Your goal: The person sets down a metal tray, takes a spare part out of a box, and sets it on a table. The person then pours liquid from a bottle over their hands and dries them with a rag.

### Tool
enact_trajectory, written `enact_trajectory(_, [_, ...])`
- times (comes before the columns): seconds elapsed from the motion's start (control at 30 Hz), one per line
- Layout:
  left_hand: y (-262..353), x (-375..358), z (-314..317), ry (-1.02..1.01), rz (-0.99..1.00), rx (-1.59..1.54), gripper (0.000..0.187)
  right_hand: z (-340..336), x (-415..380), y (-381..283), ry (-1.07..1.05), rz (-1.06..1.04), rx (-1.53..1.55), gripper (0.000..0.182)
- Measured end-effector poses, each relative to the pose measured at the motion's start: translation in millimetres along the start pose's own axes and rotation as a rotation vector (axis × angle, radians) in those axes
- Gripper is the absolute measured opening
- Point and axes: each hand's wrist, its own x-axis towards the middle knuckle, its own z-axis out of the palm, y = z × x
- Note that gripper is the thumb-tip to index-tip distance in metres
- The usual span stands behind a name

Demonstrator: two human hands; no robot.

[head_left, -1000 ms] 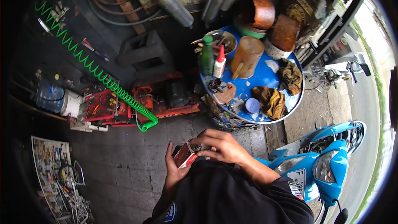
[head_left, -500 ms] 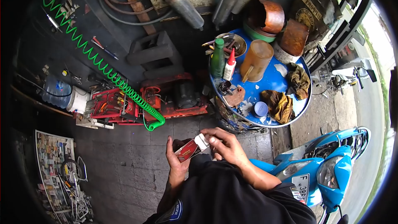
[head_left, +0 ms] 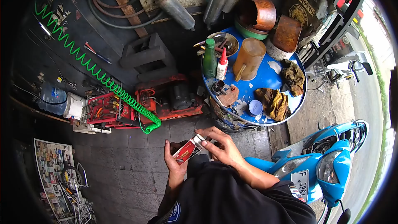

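Note:
A small red and white box (head_left: 185,152) is held in front of my body, tilted, with its upper right end between my fingers. My left hand (head_left: 175,162) wraps round its lower left part, thumb up along the side. The fingers of my right hand (head_left: 222,144) pinch the white flap end of the box. Whatever is inside the box cannot be made out.
Ahead right, a blue drum top (head_left: 265,74) bears a green bottle (head_left: 209,59), a red-capped bottle (head_left: 222,67), a brown jug (head_left: 250,58) and dirty rags (head_left: 274,104). A blue motorbike (head_left: 331,161) stands at right. A red compressor (head_left: 170,99) and coiled green hose (head_left: 112,84) are ahead left.
The white end flap that stood up from the box is now pressed down under my right fingers. The view has shifted slightly, so the surroundings appear further left.

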Motion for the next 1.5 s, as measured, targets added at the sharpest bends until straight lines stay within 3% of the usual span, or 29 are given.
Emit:
enact_trajectory(0.07, [-1.2, 0.6, -1.2, -0.054, 0.037, 0.020, 0.040, 2.6, -1.5, 2.4, 0.031, -0.109, -0.122, 0.034])
enact_trajectory(0.43, [-10.0, -4.4, 13.7, -0.069, 0.183, 0.079, 0.041, 4.9, -0.3, 3.4, 0.085, -0.015, -0.099, 0.035])
enact_trajectory(0.57, [-12.6, -3.7, 13.8, -0.019, 0.185, 0.089, 0.041, 4.4, -1.4, 3.9, -0.006, -0.115, -0.253, 0.048])
enact_trajectory(0.63, [-15.5, -1.8, 15.2, 0.009, 0.188, 0.103, 0.042, 3.0, 1.7, 4.8, -0.004, -0.219, -0.486, 0.053])
enact_trajectory(0.7, [-21.1, -2.7, 17.6, 0.042, 0.173, 0.067, 0.042, 3.0, 4.6, 5.1, -0.019, -0.194, -0.493, 0.053])
enact_trajectory(0.83, [-29.0, 8.0, 20.0, 0.069, 0.138, 0.075, 0.043, -5.6, 16.6, 11.3, -0.075, -0.155, -0.438, 0.058])
enact_trajectory(0.93, [-32.6, 13.9, 24.5, 0.032, 0.096, 0.143, 0.046, -8.8, 17.5, 28.5, -0.010, -0.161, -0.127, 0.076])
enact_trajectory(1.03, [-34.7, 15.0, 29.5, 0.074, 0.112, 0.176, 0.050, -7.4, 11.7, 38.6, 0.098, -0.016, 0.282, 0.075])
enact_trajectory(1.2, [-28.7, 26.3, 26.7, -0.061, 0.115, 0.255, 0.055, -18.6, 2.4, 48.2, 0.169, 0.069, 0.353, 0.064])
enact_trajectory(1.27, [-22.5, 22.7, 36.0, -0.176, 0.090, 0.274, 0.062, -29.4, -2.6, 48.1, 0.135, 0.074, 0.193, 0.061])
enact_trajectory(1.43, [-15.4, 23.2, 39.9, -0.357, -0.017, 0.393, 0.070, -49.4, -7.7, 48.8, 0.017, 0.151, 0.245, 0.055])
enact_trajectory(1.5, [-19.1, 27.2, 36.0, -0.441, -0.027, 0.455, 0.074, -53.6, -9.0, 52.0, -0.134, 0.151, -0.065, 0.050])
